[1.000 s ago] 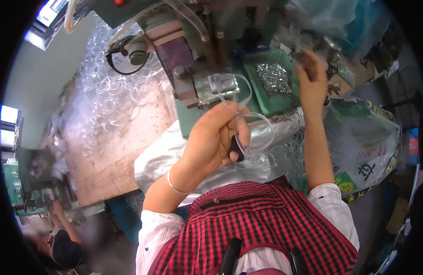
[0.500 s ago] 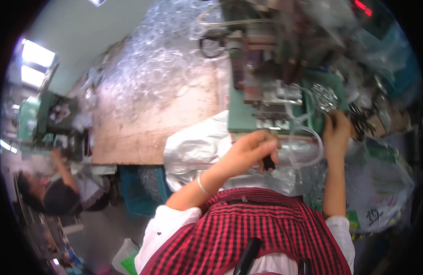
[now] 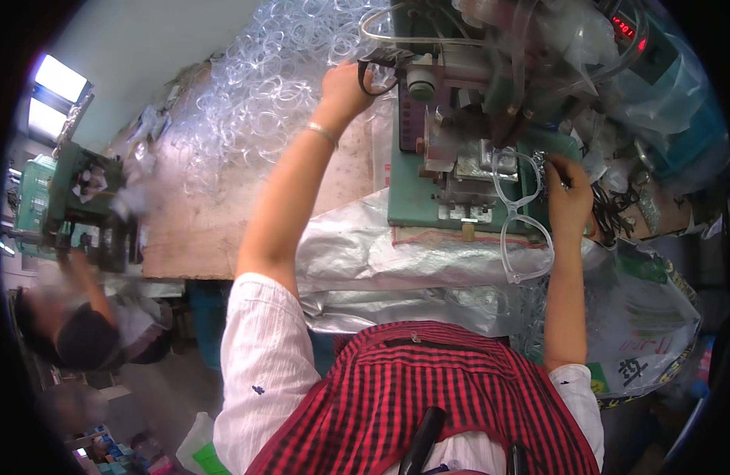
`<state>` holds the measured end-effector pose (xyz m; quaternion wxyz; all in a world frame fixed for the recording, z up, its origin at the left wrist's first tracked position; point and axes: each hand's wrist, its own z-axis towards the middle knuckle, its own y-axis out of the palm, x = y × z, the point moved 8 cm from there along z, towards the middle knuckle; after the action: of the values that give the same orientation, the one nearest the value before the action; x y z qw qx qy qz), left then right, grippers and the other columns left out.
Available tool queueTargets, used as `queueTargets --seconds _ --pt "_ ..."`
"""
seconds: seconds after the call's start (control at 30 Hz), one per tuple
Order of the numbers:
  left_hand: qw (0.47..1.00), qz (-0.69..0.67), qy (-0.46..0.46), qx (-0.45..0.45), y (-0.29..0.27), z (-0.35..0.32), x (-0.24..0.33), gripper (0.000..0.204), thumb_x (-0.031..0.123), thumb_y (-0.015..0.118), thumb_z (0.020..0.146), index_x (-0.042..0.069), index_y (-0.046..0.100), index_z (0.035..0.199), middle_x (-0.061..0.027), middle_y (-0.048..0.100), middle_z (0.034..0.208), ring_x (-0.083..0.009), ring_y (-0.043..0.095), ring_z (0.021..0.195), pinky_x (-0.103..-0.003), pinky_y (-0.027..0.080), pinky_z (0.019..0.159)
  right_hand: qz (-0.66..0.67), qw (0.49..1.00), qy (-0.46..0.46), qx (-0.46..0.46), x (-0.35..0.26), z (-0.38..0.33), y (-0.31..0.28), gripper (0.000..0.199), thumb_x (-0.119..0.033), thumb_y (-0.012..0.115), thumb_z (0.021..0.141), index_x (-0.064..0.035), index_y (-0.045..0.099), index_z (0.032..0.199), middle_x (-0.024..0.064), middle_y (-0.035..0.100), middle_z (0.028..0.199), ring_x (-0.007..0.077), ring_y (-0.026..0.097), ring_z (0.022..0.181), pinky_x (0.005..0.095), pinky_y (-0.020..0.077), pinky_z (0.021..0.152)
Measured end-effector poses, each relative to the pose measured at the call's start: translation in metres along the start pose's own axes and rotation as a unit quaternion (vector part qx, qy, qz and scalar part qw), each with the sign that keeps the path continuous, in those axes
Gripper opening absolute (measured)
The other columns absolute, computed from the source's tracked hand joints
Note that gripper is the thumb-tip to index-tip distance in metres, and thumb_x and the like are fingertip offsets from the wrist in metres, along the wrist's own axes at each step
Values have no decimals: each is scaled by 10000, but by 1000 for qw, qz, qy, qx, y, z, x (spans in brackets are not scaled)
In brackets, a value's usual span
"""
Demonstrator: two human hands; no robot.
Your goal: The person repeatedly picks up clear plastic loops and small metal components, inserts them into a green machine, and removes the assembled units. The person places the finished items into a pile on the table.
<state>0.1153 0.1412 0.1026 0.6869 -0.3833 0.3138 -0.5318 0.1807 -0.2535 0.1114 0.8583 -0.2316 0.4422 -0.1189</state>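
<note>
My left hand (image 3: 347, 89) reaches far out beside the pile of clear eyeglass frames. Its fingers are curled at a black loop (image 3: 362, 84), which partly covers them, so what they hold cannot be made out. My right hand (image 3: 571, 194) is at the green tray, its fingertips pinched together by small shiny metal parts (image 3: 539, 168); anything between them is hidden. One clear eyeglass frame (image 3: 513, 207) stands out in front of the green bench machine (image 3: 412, 190), left of my right hand. Its upper rim is close to the machine's metal fixture (image 3: 477, 165).
Many clear eyeglass frames (image 3: 278, 87) cover the far part of the wooden table (image 3: 222, 237). Silvery sheeting (image 3: 365, 269) drapes the near edge. Dark cables (image 3: 614, 207) and a plastic bag (image 3: 642, 317) lie to the right. Another person (image 3: 88, 332) works at a machine on the left.
My left hand has gone from in front of the machine, where it held a small black object, out to the black loop at the far left. My right hand stays near the metal parts.
</note>
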Motion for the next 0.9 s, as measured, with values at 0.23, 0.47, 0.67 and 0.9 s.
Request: queueTargets --seconds 0.23,0.47,0.67,0.9 --pt "970 -22 -151 -190 -52 -3 -51 171 192 636 796 87 703 913 -137 712 915 -309 677 873 -411 539 760 -20 994 97 45 56 -54 -72 145 -1 685 833 15 701 976 55 687 908 122 628 841 253 485 788" --pt "924 -173 -240 -240 -128 -24 -108 149 123 659 811 -22 681 840 -51 612 641 -116 543 527 -296 442 479 170 976 96 -99 -41 -14 -54 176 5 694 788 25 699 963 35 672 892 116 618 838 232 472 777" --pt "930 -54 -225 -285 -99 -83 -117 248 237 725 774 -1 729 843 -152 675 677 -257 665 636 -386 525 625 317 926 138 -151 -58 30 35 446 -64 789 696 5 596 1092 36 646 841 126 606 790 284 493 742" --pt "891 -192 -389 -137 -128 -129 -78 189 176 670 870 -11 699 876 -93 638 698 -176 600 629 -304 487 626 374 909 132 -128 -71 18 37 552 -4 768 713 26 548 1219 33 647 838 116 606 803 258 481 723"
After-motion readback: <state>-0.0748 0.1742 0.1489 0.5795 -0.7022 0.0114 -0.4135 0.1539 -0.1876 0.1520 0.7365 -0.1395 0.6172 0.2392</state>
